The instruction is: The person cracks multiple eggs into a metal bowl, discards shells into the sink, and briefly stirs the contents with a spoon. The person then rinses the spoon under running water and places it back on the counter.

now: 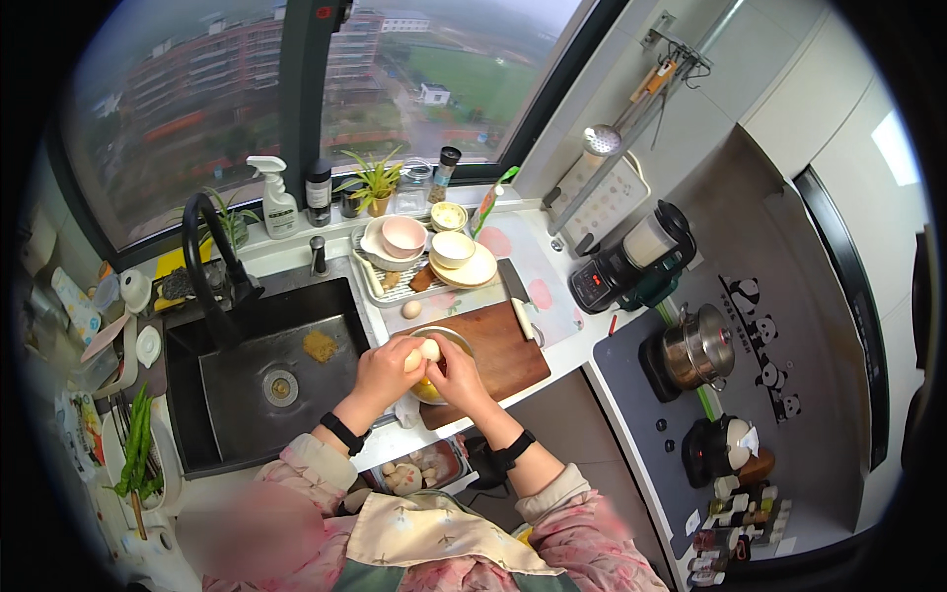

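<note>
Over a bowl (466, 341) at the counter's front, my left hand (381, 373) and my right hand (458, 377) meet with fingers closed on a pale egg (430, 349). The egg looks parted into two shell pieces, one by each hand's fingertips; fingers hide much of it. Yellow yolk (427, 391) shows in the bowl below. The bowl stands at the left end of a wooden cutting board (498, 345). Just behind it, a whole egg (411, 310) lies on the counter.
A cleaver (520, 301) lies along the board's far right side. Left is a black sink (266, 365) with a tall faucet (202, 261). Behind stands a rack with bowls (402, 237). At right are a blender (641, 257) and steel pot (698, 345). An open drawer (419, 469) sits below.
</note>
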A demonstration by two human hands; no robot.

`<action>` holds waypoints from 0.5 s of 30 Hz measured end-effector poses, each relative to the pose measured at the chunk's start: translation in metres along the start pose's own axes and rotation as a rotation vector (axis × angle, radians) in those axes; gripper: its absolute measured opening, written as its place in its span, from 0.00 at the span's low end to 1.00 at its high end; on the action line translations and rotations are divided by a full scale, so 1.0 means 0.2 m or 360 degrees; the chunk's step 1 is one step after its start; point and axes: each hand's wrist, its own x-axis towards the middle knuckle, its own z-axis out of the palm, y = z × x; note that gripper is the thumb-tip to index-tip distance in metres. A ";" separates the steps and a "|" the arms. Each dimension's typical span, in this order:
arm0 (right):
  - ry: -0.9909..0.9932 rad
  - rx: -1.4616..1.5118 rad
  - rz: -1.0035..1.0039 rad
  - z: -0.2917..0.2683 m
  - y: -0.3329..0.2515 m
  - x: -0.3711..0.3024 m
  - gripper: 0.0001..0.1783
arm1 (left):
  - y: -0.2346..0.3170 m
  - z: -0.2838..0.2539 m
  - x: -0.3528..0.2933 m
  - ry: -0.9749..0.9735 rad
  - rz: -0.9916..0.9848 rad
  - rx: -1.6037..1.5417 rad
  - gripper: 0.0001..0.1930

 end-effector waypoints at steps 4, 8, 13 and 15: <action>0.0037 -0.0020 0.0091 -0.04 0.10 -0.05 0.28 | 0.01 0.10 0.02 -0.0111 0.0014 0.0020 0.16; 0.0078 -0.0077 -0.0017 -0.08 0.17 -0.09 0.31 | -0.02 0.14 0.04 -0.0139 0.0123 0.0020 0.17; -0.0051 -0.0691 -0.0398 -0.20 0.19 -0.12 0.32 | -0.04 0.08 0.09 -0.0344 0.0388 0.0109 0.20; -0.0116 -0.0893 -0.0466 -0.25 0.18 -0.12 0.32 | -0.02 0.05 0.10 -0.0408 0.0481 0.0153 0.22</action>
